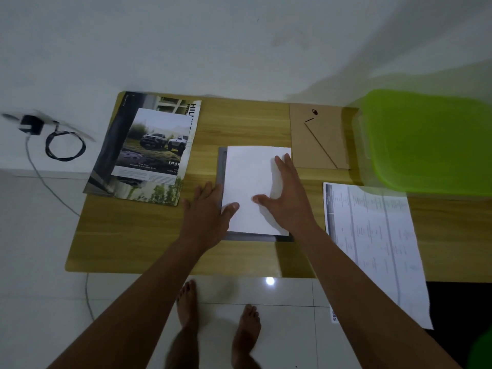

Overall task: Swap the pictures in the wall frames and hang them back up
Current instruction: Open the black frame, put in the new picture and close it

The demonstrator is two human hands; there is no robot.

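Note:
A grey picture frame (pixel 223 166) lies face down in the middle of the wooden table (pixel 138 235). A white sheet (pixel 253 177), blank side up, lies on it and covers most of it. My left hand (pixel 205 209) rests flat on the frame's left edge, with its thumb on the sheet. My right hand (pixel 287 193) lies flat on the sheet's right half with fingers spread. The frame's brown backing board (pixel 319 137), with its stand and hanger, sits to the upper right. A car picture (pixel 157 145) lies on a brochure (pixel 111 155) at the left.
A green plastic lid (pixel 428 142) covers a clear bin at the table's right end. A printed white table sheet (pixel 372 241) hangs over the front edge at the right. A black charger (pixel 32 125) with a coiled cable lies on the floor at left. My bare feet (pixel 218 315) stand below the table.

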